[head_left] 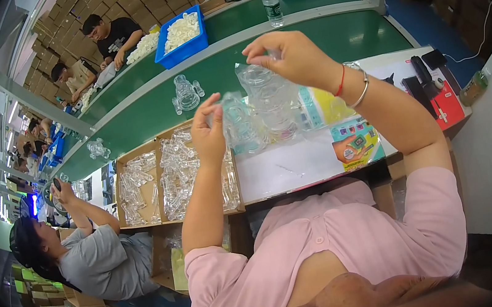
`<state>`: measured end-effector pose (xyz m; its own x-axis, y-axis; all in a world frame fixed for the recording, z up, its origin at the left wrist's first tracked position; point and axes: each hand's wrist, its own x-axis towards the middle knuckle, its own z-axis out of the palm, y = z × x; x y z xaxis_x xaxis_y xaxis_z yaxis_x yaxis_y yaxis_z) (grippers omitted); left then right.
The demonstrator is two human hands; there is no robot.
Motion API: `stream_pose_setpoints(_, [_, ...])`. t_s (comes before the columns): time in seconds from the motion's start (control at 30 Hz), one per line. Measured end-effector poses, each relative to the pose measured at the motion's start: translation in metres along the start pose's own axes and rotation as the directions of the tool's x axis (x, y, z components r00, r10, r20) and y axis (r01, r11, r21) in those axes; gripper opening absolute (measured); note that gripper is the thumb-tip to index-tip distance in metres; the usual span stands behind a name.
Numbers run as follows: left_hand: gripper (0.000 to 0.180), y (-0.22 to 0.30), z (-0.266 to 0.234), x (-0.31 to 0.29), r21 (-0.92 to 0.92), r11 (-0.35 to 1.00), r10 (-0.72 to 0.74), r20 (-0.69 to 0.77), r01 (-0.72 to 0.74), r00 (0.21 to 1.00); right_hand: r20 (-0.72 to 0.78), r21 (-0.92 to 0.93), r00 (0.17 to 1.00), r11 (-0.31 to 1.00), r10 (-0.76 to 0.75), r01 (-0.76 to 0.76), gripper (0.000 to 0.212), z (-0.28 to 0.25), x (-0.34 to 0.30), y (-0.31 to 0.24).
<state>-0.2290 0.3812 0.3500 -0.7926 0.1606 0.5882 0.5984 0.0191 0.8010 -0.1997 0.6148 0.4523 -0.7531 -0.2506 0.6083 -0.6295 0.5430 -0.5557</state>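
Observation:
My right hand [292, 54] is raised over the table, its thumb and fingers pinched at the top edge of a clear plastic bag [273, 103]. Rounded clear shapes show in or behind the bag; I cannot tell which. My left hand [208, 130] is held upright, with fingers curled toward the thumb, beside a clear plastic figure-shaped piece [240, 124]. Whatever lies between its fingertips is too small or transparent to make out. Beneath both hands is a white tabletop [267, 172] with coloured printed sheets [356, 142].
Cardboard trays [239, 185] of small clear parts stand left of the white surface. Another clear figure [186, 93] rests on the green belt [147, 113], near a water bottle [272, 4] and a blue bin [204, 38]. Dark tools [426, 83] lie right. A co-worker [95, 260] sits left.

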Motion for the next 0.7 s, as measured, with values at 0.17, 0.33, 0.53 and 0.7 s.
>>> stream_pose_setpoints(0.17, [0.016,0.033,-0.013,0.027,-0.001,0.995,0.097,-0.213,-0.099,0.972,0.002,0.016,1.000,1.000,0.019,-0.019,0.031,-0.021,0.006,-0.006])
stream_pose_setpoints(0.33, [0.027,0.091,-0.010,0.057,0.266,0.946,0.181,0.052,-0.188,0.982,0.197,-0.005,0.913,0.932,0.357,-0.363,0.038,-0.055,-0.004,-0.004])
stream_pose_setpoints(0.53, [0.016,0.087,0.034,0.075,0.436,0.873,0.006,0.435,-0.216,0.901,0.297,-0.039,0.902,0.948,0.313,-0.316,0.052,-0.047,-0.033,0.028])
stream_pose_setpoints(0.7, [0.012,0.115,0.031,0.102,0.024,0.997,0.066,0.227,-0.073,0.972,0.335,-0.032,0.872,0.930,0.356,-0.367,0.066,-0.047,-0.041,0.028])
